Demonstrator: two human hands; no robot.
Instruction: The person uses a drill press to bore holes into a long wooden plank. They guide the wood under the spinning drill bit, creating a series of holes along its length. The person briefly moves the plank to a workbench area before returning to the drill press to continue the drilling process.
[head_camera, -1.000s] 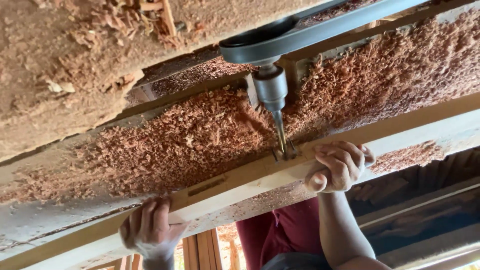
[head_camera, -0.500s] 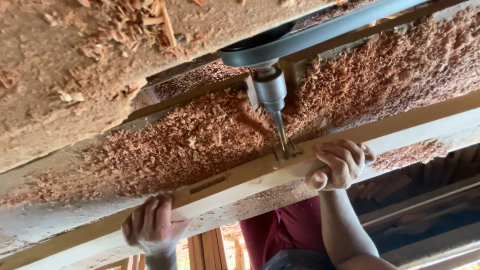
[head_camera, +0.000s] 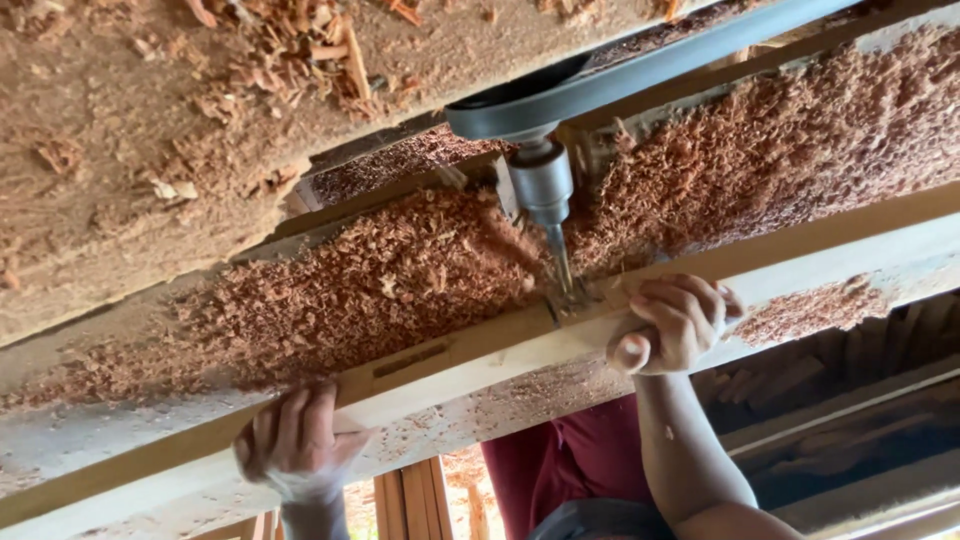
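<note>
Right now the long wooden strip (head_camera: 450, 365) lies across the machine's surface (head_camera: 900, 270), running from lower left up to the right, with the drill bit (head_camera: 562, 265) standing on its top face near the middle, its tip in a small cut (head_camera: 565, 300). A finished rectangular slot (head_camera: 410, 360) shows further left along the strip. Compared with a second ago the strip sits in nearly the same place and the bit meets it at the same spot, so the cut looks to be deepening rather than moving along. The right hand (head_camera: 672, 322) is wrapped around the strip just beside the bit, fingers curled over its edge. The left hand (head_camera: 295, 440) has shifted a little along the strip and clasps it from below, fingers folded over the near edge. Above the bit hang the metal chuck (head_camera: 540, 185) and a dark drive belt (head_camera: 620, 85). Reddish wood shavings (head_camera: 380, 280) heap behind the strip, close to the bit.
</note>
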